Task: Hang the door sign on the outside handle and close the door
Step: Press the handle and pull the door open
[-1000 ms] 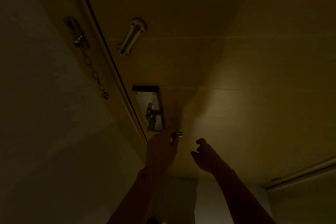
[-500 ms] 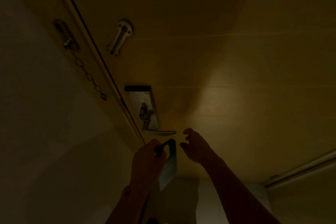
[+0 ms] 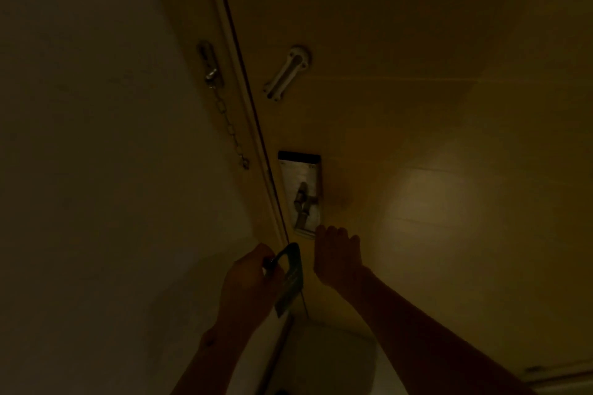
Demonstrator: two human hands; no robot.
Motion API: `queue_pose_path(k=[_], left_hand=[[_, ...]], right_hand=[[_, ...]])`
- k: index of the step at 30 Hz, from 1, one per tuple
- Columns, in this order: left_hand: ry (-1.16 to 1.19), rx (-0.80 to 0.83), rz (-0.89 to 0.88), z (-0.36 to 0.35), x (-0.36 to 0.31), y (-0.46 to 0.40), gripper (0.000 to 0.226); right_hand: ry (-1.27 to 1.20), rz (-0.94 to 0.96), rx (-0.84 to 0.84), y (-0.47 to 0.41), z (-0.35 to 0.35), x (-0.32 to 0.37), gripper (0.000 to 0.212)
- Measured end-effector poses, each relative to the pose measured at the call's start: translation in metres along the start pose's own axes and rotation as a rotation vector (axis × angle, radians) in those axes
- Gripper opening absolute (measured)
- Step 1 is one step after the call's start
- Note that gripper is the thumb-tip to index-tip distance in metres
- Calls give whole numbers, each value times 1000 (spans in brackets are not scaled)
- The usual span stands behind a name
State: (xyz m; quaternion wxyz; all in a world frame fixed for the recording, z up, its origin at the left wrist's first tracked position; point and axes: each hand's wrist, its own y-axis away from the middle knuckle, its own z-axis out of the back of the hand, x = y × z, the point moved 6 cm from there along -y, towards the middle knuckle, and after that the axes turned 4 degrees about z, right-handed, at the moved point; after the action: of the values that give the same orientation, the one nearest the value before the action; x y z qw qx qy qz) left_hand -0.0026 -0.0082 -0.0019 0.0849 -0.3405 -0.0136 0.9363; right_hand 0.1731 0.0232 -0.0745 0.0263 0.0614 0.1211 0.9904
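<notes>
Nearest to us, our left hand (image 3: 248,282) has its grip pinched on the door sign (image 3: 288,282), fingers closed around the left side of the hook-shaped loop at its top, with the flat body of the sign hanging below and tilted toward the door edge. The sign reads as a thin card or plastic hanger: we judge it light, fairly stiff across the flat but easily bent at the narrow loop, and likely a little slick, so the hold belongs where it is now, on the loop's shoulder, leaving the opening free to slip over a handle. Just right of it, our right hand (image 3: 337,258) is empty, its grip loosely spread with fingers curled, fingertips close under the lower end of the metal lock plate (image 3: 301,192); in this dim light we cannot tell whether they touch it. The lever handle (image 3: 303,202) sits on that plate, on the inside face of the door (image 3: 417,138), which looks shut or nearly shut against the frame. Farther up, a security chain (image 3: 229,128) hangs from its mount on the frame side, and a pale slotted chain track (image 3: 285,74) is fixed to the door. The sign is not yet on any handle; the outside one is out of view.
</notes>
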Motion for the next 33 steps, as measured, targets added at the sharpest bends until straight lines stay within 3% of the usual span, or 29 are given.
queue_pose_path(k=[4, 12, 25, 33], left_hand=[[36, -8, 98, 9, 3, 1, 10], [60, -72, 177, 39, 11, 24, 9], [-57, -81, 70, 90, 7, 57, 8], [-26, -67, -15, 115, 0, 45, 14]], right_hand=[[-49, -44, -35, -3, -10, 0, 70], [-198, -42, -91, -1, -10, -1, 59], [-280, -81, -3, -2, -20, 3, 82], [-356, -93, -4, 0, -6, 5, 80]])
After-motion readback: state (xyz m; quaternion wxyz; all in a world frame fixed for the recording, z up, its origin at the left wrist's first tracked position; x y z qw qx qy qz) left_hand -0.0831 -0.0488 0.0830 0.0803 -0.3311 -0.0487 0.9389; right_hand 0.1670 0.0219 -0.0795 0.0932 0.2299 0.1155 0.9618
